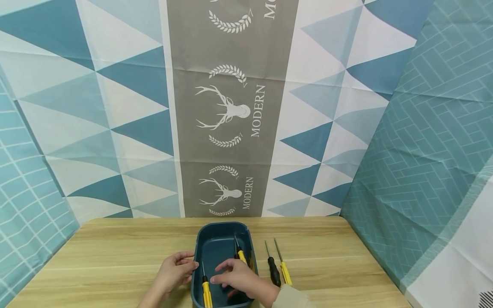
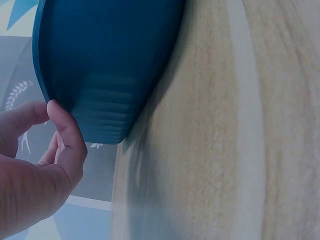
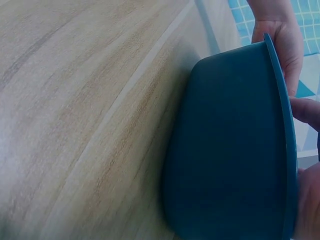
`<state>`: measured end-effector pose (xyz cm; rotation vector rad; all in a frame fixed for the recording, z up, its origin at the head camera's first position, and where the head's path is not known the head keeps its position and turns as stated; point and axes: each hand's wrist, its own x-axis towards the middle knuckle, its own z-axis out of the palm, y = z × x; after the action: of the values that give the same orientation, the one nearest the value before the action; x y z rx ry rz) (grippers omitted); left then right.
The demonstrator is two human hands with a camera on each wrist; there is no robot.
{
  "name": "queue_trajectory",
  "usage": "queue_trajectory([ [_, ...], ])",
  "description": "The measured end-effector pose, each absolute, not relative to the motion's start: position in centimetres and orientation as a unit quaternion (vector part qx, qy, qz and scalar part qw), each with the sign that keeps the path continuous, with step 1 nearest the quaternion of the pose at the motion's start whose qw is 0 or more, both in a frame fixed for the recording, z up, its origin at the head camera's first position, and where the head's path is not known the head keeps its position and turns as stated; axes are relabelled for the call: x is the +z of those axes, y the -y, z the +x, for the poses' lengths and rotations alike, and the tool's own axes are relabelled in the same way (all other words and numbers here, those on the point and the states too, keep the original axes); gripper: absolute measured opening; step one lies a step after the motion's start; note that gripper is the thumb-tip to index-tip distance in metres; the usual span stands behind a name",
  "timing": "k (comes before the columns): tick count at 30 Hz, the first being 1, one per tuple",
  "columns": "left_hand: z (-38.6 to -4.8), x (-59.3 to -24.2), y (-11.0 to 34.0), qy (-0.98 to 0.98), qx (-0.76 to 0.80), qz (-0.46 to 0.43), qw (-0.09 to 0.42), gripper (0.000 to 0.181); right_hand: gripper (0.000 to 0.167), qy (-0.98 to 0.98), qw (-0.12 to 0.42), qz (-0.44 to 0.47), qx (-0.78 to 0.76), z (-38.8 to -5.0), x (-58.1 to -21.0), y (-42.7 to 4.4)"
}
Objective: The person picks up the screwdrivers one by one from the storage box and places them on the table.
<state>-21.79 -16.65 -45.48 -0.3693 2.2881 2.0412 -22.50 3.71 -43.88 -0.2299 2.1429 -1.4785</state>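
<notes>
My left hand (image 1: pixel 175 271) pinches the left rim of a dark blue plastic bin (image 1: pixel 213 229) between thumb and fingertips, as the left wrist view also shows at the bin's rim (image 2: pixel 36 55). Over the inside of the bin reaches my right hand (image 1: pixel 240 278), thumb and fingers apart, with no object visible between them. Close to its thumb, a yellow-and-black screwdriver (image 1: pixel 206 293) lies along the bin's left side. Another yellow-handled screwdriver (image 1: pixel 241 255) leans at the right side, partly hidden by the right hand. Beside it a dark handle shows only in part.
On the wooden table (image 1: pixel 135 244), right of the bin, lie a black-handled screwdriver (image 1: pixel 274 271) and a yellow-handled screwdriver (image 1: pixel 285 272), shafts pointing away. A patterned cloth (image 1: pixel 231 141) hangs behind the table, with teal cloth (image 1: pixel 416 171) at the right.
</notes>
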Motion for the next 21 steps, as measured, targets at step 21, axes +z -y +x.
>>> queue_trajectory([
  [21,-21.7,-45.3,16.7,-0.742,0.66,-0.115,0.029,0.044,0.026,-0.793,0.274,-0.063,-0.54,-22.7,-44.3,-2.3],
])
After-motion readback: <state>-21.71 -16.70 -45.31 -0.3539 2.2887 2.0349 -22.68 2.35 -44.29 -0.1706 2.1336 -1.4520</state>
